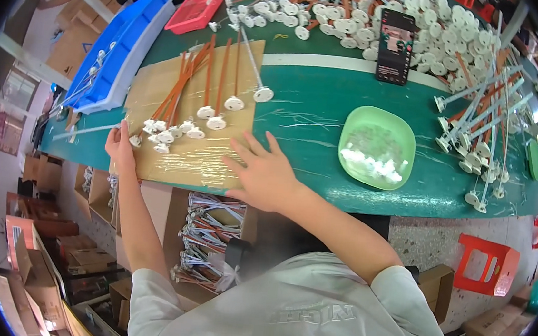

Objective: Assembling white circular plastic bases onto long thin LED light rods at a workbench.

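My left hand (pixel 120 146) is closed at the left edge of a flat piece of tape-covered cardboard (pixel 204 165). From its fingertips a thin pale stick (pixel 85 131) runs out to the left. Right beside those fingers sits a white disc end (pixel 135 141); whether it belongs to that stick I cannot tell. My right hand (pixel 267 175) is open, fingers spread, over the right edge of the cardboard. Between the hands lie several brown strips (pixel 179 88) with white disc ends, plus one grey strip (pixel 251 59) with a disc end (pixel 263 95).
A green bowl (pixel 358 112) with small white pieces stands right of my right hand. Behind it are a phone (pixel 395 47) and a large heap of disc-ended strips (pixel 450 36). More strips (pixel 479 133) lie at the right. A blue tray (pixel 107 65) and red basket (pixel 196 11) stand back left.
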`<state>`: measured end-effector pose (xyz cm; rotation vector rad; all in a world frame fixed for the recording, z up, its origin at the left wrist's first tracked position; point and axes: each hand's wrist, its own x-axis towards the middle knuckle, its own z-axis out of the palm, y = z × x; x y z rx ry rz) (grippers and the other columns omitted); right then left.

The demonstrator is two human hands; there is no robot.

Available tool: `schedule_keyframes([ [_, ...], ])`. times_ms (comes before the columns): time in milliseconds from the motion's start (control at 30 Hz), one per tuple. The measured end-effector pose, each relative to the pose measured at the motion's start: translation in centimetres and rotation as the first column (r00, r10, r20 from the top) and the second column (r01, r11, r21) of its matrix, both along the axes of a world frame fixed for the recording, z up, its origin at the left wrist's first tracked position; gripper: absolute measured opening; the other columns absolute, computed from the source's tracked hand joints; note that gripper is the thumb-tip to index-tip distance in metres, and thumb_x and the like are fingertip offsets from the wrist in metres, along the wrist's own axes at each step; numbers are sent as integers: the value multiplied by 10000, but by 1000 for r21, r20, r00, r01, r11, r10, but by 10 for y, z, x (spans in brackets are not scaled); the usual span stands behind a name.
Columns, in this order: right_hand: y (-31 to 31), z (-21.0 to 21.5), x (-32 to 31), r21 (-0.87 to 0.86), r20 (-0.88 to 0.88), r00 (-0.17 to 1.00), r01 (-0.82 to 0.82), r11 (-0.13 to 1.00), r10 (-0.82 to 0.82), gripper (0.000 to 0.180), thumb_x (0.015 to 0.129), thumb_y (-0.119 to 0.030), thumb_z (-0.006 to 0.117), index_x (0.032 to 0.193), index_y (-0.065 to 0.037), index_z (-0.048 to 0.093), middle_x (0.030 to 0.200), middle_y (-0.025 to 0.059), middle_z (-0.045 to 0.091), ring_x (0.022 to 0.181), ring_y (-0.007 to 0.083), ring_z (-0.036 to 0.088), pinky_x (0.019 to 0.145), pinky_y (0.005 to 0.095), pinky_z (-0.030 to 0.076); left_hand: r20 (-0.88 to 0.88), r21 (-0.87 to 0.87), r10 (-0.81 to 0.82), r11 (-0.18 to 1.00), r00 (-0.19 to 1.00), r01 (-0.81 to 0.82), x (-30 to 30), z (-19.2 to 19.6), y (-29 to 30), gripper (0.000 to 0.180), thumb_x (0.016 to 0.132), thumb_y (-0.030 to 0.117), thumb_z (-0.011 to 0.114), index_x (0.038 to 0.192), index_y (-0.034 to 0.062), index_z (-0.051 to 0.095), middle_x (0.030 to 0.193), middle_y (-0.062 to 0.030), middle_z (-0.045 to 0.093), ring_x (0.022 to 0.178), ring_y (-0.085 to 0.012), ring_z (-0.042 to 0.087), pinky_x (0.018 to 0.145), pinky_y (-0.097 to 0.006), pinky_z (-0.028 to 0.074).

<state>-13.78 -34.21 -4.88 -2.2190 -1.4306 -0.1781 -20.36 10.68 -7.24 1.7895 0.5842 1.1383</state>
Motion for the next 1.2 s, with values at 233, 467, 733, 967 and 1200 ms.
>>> schedule_keyframes([
  [233,-111,31,-6,258,-69,969,-211,943,236,273,767,-210,782,979,-74,677,1089,71,682,985,281,677,861,450,555,163,193,19,980,986,-51,39,67,-137,247,990,86,666,1176,-73,635,1084,-131,717,957,-181,699,856,-287,557],
  [467,-212,71,89,-33,-228,974,4,999,-11,236,756,-65,753,979,-14,700,953,120,706,867,348,685,796,426,555,294,-158,-732,597,615,786,144,67,-352,277,935,-17,674,1208,-26,622,1116,-138,711,1003,-203,705,910,-332,561],
  [733,-209,45,136,-179,-349,920,-251,951,177,108,795,-89,725,885,-31,740,834,112,699,830,314,685,764,415,540,315,-210,-876,310,365,927,166,52,-442,359,839,-59,766,1162,-16,615,1144,-140,720,1073,-190,678,925,-358,550],
  [967,-212,39,135,43,-306,938,-158,986,164,82,812,-62,729,887,-29,721,834,125,696,795,324,677,709,411,541,-201,450,-536,692,820,564,182,58,-363,358,829,240,830,1038,3,661,895,-143,757,848,-259,750,788,-366,573],
  [1200,-213,35,132,20,-221,972,-83,996,85,85,806,-53,737,880,-21,711,840,130,697,787,331,668,709,416,543,-626,480,-280,598,728,642,165,63,-293,402,889,369,757,1016,10,629,836,-198,719,727,-384,700,695,-445,549],
])
